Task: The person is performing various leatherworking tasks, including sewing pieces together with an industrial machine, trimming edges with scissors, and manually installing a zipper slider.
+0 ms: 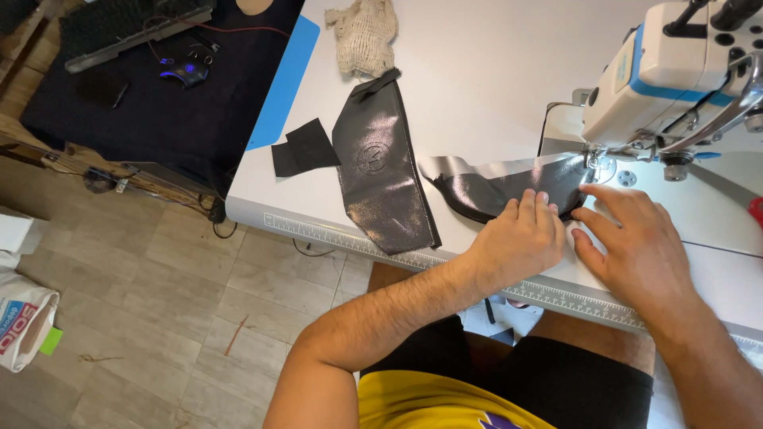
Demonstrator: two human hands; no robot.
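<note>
The white table (477, 87) fills the upper right; its front edge, marked with a ruler strip, runs diagonally down to the right, with bare top open behind the work. The sewing machine (675, 71) stands at the right, its needle end over the black leather piece (493, 187). That piece lies flat between the machine and the table edge. The left hand (520, 238) presses on it, fingers together and flat. The right hand (636, 246) rests just beside, fingers spread loosely, forefinger reaching toward the needle, gripping nothing. Left of them lies a longer leather panel (385, 171), then black scraps (304, 148). A net rag (364, 33) sits farther back.
</note>
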